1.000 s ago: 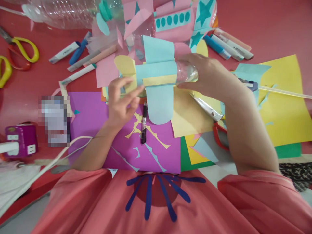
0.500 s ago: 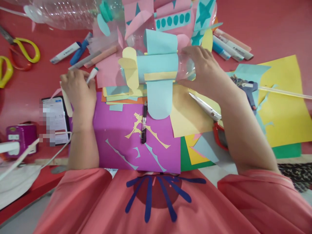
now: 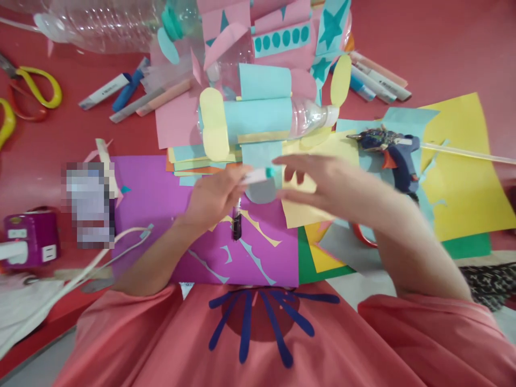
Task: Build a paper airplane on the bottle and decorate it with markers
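My left hand (image 3: 217, 193) is closed around a white marker (image 3: 253, 176) with a green cap, held level above the purple sheet (image 3: 141, 215). My right hand (image 3: 322, 177), slightly blurred, is open, its fingers parted close to the marker's capped end. Just beyond both hands lies a clear plastic bottle (image 3: 312, 117) wrapped in light blue paper, its white cap pointing right. Pale yellow rounded pieces (image 3: 214, 123) sit at its base, and light blue flaps (image 3: 264, 81) stick out on both sides. A black pen (image 3: 237, 226) rests on the purple sheet, partly hidden by my left hand.
A glue gun (image 3: 403, 153) lies on papers at the right. Scissors (image 3: 40, 88), a phone (image 3: 91, 204) and a purple box with a white plug (image 3: 32, 239) are on the left. Markers (image 3: 102, 91) and a larger clear bottle (image 3: 108, 24) lie farther back.
My left hand has brought the marker rightward from the left side to the middle. My right hand has let go of the wrapped bottle's neck and moved toward me, near the marker's cap.
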The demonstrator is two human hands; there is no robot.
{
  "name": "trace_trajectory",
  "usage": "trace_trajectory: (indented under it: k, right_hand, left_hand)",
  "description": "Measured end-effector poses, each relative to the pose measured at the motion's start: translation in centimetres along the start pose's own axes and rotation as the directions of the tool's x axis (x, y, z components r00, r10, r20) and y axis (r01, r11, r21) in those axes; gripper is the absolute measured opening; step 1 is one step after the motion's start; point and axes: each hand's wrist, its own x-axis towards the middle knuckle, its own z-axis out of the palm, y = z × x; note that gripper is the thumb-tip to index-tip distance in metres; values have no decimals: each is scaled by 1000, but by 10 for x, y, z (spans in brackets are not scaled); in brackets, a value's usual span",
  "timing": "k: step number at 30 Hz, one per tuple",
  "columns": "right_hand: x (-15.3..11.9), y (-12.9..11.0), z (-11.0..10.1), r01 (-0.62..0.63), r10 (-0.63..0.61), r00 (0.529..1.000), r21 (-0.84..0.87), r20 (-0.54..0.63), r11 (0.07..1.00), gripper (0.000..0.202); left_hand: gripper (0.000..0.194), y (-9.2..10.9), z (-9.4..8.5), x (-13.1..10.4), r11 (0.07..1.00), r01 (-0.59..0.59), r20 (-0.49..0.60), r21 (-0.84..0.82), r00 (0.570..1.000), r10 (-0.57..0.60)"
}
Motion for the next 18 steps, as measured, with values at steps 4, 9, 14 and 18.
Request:
trace_trajectory:
  k: [4, 9, 14, 18]
  right_hand:
    - [-11, -11, 48, 1, -32, 998, 517, 51, 856, 75]
    - [-15, 3, 82, 82, -27, 995, 677, -91, 732, 61]
    - [-17, 10, 88, 231, -142, 973, 687, -184, 689, 58]
    - [-17, 13, 87, 254, -179, 967, 680, -181, 688, 57]
  left_hand:
    - [40, 22, 12, -4, 989, -147, 263, -15, 954, 146]
    - [52, 25, 27, -10, 925, -379, 273, 7, 891, 363]
    - [50, 28, 28, -13, 918, -397, 225, -14, 893, 389]
    - [46, 33, 21, -11, 947, -317, 384, -57, 868, 314]
